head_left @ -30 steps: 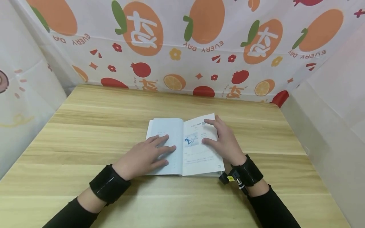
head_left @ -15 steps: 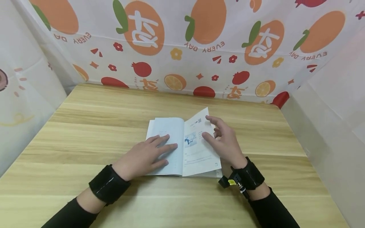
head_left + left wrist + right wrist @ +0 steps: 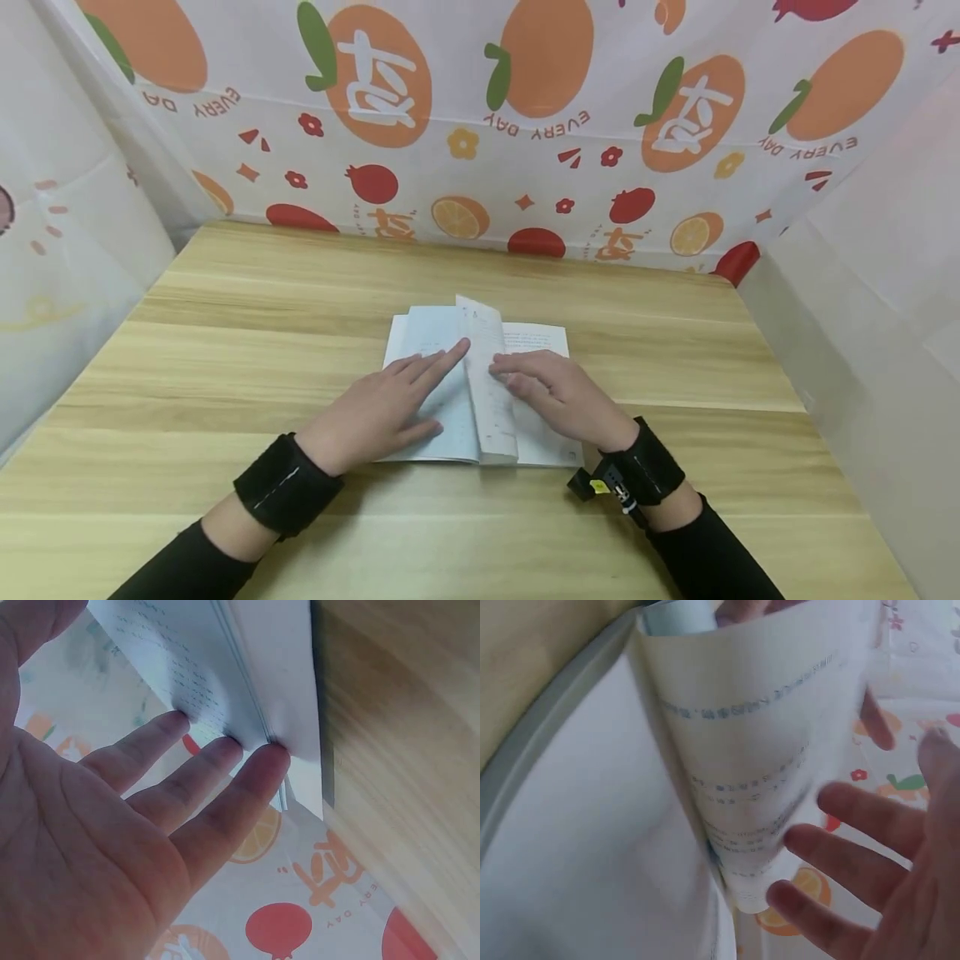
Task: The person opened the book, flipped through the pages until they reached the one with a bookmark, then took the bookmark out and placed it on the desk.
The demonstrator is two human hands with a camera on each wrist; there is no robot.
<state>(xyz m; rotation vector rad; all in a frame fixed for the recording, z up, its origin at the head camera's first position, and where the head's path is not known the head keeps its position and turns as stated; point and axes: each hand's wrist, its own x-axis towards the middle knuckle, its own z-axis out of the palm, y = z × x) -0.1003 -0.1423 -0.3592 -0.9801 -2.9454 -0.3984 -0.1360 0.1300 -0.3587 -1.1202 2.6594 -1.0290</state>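
A booklet with printed pages (image 3: 540, 436) lies spread on the table, one page (image 3: 486, 392) standing up and curling over towards the left half. My left hand (image 3: 378, 408) rests with spread fingers on the left page (image 3: 431, 325); its index finger reaches to the raised page's edge. In the left wrist view several fingertips (image 3: 276, 754) press on the paper. My right hand (image 3: 570, 398) is at the right side of the raised page, fingers fairly straight. The right wrist view shows these fingers (image 3: 855, 855) close against the curved printed page (image 3: 735, 735), not gripping it.
The wooden table (image 3: 262, 333) extends around the booklet. Behind it hangs a fruit-patterned cloth (image 3: 465, 100), with pale sheets (image 3: 67, 250) at the sides. Black bands (image 3: 288, 485) wrap both wrists, and a small camera (image 3: 583, 485) sticks out beside the right one.
The page that was lifted at the right has swung leftward past upright, baring the page beneath. My right hand followed it left; the left index finger rose to the page's edge.
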